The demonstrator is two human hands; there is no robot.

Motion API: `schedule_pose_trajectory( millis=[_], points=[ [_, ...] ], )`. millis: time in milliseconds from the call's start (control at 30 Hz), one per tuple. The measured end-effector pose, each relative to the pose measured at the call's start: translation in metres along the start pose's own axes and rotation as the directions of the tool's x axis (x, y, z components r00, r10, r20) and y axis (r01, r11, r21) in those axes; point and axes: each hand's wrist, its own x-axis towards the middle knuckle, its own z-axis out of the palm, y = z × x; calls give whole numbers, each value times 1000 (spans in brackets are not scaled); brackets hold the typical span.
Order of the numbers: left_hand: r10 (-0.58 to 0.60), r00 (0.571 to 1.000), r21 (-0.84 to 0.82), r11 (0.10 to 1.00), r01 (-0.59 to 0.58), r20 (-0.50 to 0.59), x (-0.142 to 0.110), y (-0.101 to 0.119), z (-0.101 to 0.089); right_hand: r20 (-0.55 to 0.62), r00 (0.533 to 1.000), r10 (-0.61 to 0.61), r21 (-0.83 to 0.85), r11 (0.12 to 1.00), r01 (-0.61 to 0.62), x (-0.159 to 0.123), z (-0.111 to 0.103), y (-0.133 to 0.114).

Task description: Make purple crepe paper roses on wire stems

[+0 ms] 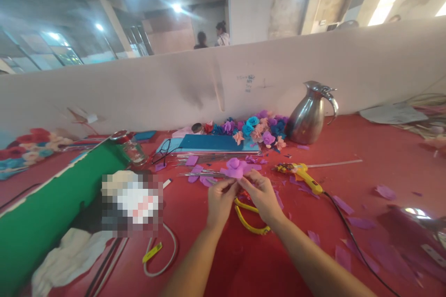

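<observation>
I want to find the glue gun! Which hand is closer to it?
Right. The right hand is just left of the yellow glue gun; the left hand sits farther left, beyond the right hand.

Pixelated block [132, 204] on the red worktop [365, 148]: contents unreadable.
Yellow-handled scissors [249, 222]: blades and upper loops hidden beneath both hands.
Purple paper flower [235, 168]: lower part covered by fingertips; the grip of the left hand [219, 202] and right hand [263, 195] on it cannot be made out.
Green roll [52, 204]: cut off at the left and bottom edges.
Black cable [358, 246]: runs out at the bottom edge.
Shiny metal object [418, 216] at the right edge: blurred, unidentifiable.
Two distant people [212, 37] beyond the white partition [104, 93]: too small to detail.
</observation>
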Motion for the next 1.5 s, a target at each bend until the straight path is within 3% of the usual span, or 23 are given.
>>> schedule_pose_trajectory(
  millis=[133,333,700,900,1167,1233,1300,1333,1400,1467,1500],
  points=[
    [-176,984,-191,965,178,27,5,-4,1,101,965,241,306,916,-261,2,3,1],
    [-344,937,-350,871,344,67,8,-4,0,26,907,419,397,829,-394,5,3,0],
    [-359,927,-349,860,372,104,6,4,3,174,866,468,524,701,-484,4,1,5],
    [-356,929,-354,859,369,104,7,5,2,190,877,442,520,713,-471,5,0,8],
    [-301,936,-212,918,336,181,5,0,-1,178,878,444,524,713,-466,4,0,5],
    [-205,972,-53,976,212,111,4,1,-3,121,890,440,506,744,-437,5,0,2],
    [77,997,208,976,-72,-13,4,1,-7,52,900,433,475,782,-403,5,0,0],
    [267,962,349,908,-231,-56,4,2,-10,26,902,431,459,797,-393,6,0,0],
    [593,803,581,674,-457,-56,5,3,-15,7,901,434,423,815,-396,5,-1,0],
    [751,659,722,443,-532,25,6,4,-19,24,900,435,387,826,-410,5,-1,0],
    [784,616,768,348,-538,77,7,4,-21,38,900,434,371,831,-416,4,0,1]
  ],
)
